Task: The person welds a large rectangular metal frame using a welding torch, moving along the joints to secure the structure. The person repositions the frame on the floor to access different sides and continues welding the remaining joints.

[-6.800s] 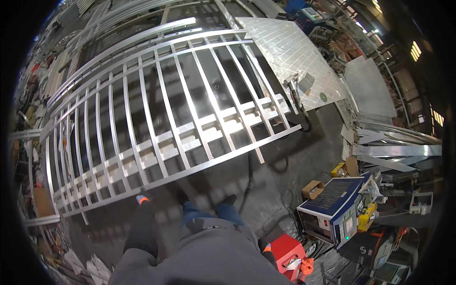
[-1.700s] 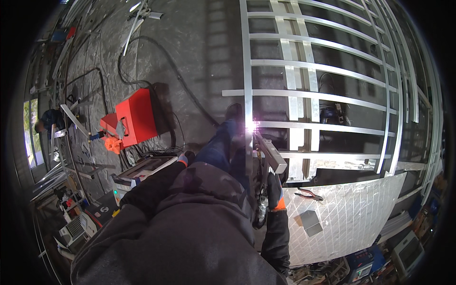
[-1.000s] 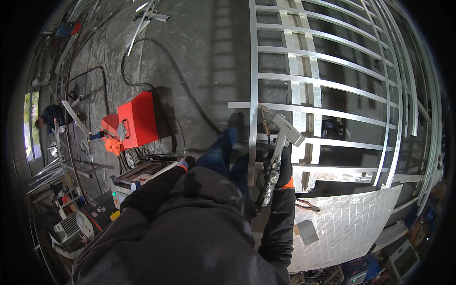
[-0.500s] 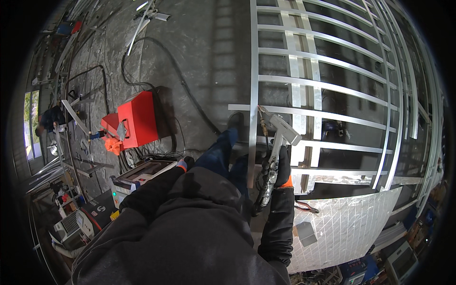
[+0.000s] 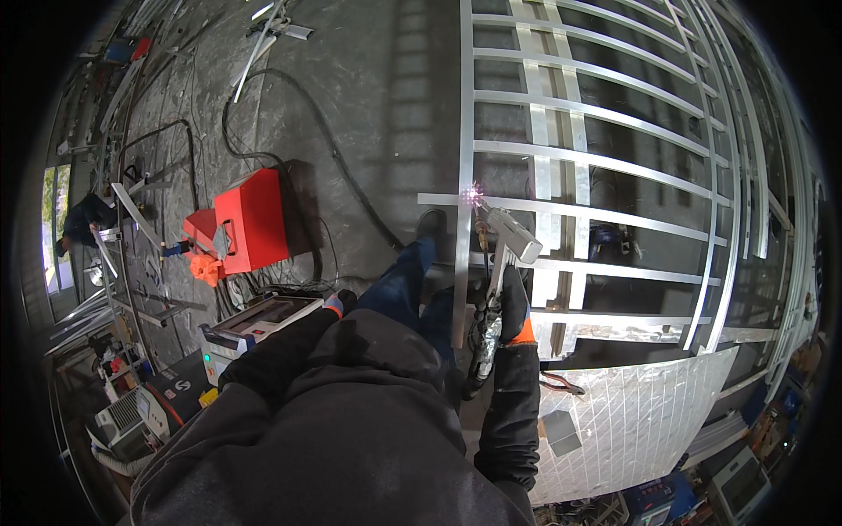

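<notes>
My right hand [image 5: 516,302], in a black glove with an orange cuff, is closed round the grip of a silver welding gun [image 5: 513,237]. A bright pinkish spark [image 5: 473,195] glows at the gun's tip, where a crossbar meets the long side rail [image 5: 464,114] of a metal frame [image 5: 614,158]. Foil-like wrapping covers the cable below the grip. My left hand [image 5: 346,302], also gloved, hangs by my left thigh; its fingers are too dark to make out.
A red metal box [image 5: 253,219] stands on the floor at left, with a thick black hose [image 5: 329,131] beyond. Red-handled pliers [image 5: 561,384] and a grey block [image 5: 561,432] lie on a quilted silver sheet [image 5: 640,412]. Another person [image 5: 88,219] is at far left.
A spark has lit at the welding gun's tip. My right hand and the gun have shifted slightly left, while my left hand stays by my thigh.
</notes>
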Demonstrator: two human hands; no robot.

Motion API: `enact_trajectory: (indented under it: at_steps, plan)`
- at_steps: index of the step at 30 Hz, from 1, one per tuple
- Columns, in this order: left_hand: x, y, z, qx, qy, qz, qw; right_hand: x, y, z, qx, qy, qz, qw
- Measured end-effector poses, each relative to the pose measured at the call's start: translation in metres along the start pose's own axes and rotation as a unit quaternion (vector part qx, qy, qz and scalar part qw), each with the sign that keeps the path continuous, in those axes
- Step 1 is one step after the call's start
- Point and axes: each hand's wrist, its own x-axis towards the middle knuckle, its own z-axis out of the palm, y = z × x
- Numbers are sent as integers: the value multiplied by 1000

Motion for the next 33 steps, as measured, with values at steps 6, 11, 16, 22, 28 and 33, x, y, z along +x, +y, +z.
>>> enact_trajectory:
  at_steps: [6,11,16,22,28,33]
  plan:
    - [-9,26,-16,61,1,-9,998,9,16,-15,-27,7,-23,999]
    - [0,11,4,46,29,-81,995,13,24,-23,42,-5,43,998]
    - [8,-11,22,19,52,-118,992,2,15,-14,33,-26,26,999]
    - [1,-9,7,80,13,32,996,-8,12,-6,24,-7,33,999]
    - [-5,9,-7,253,-55,116,959,-10,20,-12,35,-1,32,999]
    - [1,8,3,131,3,26,991,-21,23,-12,-39,7,26,999]
